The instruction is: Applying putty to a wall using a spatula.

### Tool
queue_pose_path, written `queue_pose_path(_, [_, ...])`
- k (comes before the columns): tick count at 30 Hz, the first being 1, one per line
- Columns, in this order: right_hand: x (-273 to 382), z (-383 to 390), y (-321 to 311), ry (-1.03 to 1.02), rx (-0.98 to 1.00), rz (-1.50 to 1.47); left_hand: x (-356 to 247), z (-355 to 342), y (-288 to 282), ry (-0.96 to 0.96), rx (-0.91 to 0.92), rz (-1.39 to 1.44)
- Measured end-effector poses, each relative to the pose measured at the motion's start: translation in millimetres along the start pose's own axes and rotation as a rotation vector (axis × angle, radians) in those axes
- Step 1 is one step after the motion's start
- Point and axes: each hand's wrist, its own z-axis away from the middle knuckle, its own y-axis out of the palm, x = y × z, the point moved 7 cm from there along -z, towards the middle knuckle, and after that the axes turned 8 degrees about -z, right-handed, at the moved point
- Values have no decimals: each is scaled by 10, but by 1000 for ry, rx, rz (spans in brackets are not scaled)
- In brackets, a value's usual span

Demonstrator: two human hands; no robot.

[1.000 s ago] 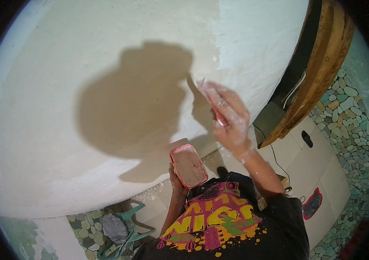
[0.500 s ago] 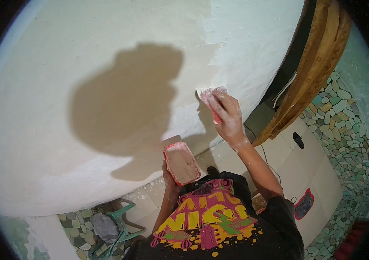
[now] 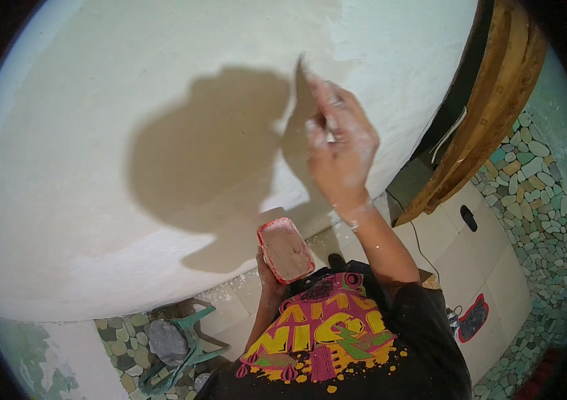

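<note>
My right hand, smeared with white, is raised close to the pale wall. Its fingers are closed round a putty scraper, seen nearly edge-on and slightly blurred, with its thin tip near the wall. Low in front of my body, my left hand grips a red rectangular tub by its left side; most of those fingers are hidden behind it. Smooth greyish-beige putty fills the tub, and whitish residue coats its rim. Whiter and beiger patches cover the wall, with my dark shadow across it.
A brown curtain hangs beside a dark opening at the right. Below, a cable crosses the tiled floor, near a dark slipper and a red-edged black mat. A green plastic chair stands lower left by pebble-patterned flooring.
My right hand has lifted up and away from the lower wall patch, turning the scraper edge-on. The tub stays in my left hand, and the whole view has shifted slightly.
</note>
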Motion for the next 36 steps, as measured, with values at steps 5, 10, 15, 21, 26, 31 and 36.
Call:
queue_pose_path(5, [21, 32, 17, -13, 193, -91, -89, 24, 0, -42, -2, -38])
queue_pose_path(10, [78, -348, -294, -308, 181, 231, -121, 44, 83, -59, -2, -66])
queue_pose_path(15, [-21, -405, -244, -607, 246, 609, -70, 65, 138, -61, 74, -33])
queue_pose_path(21, [-565, 229, -371, -461, 340, 601, 209, -54, -149, -113, 71, 11])
queue_pose_path(26, [-644, 180, -720, 118, 207, 37, 224, -39, 30, -89, 18, -18])
queue_pose_path(31, [-424, -521, -761, 98, -104, -136, 211, 21, 84, -37, 34, 6])
queue_pose_path(36, [-90, -496, -247, 74, 4, -121, 265, 68, 142, -25, 57, -10])
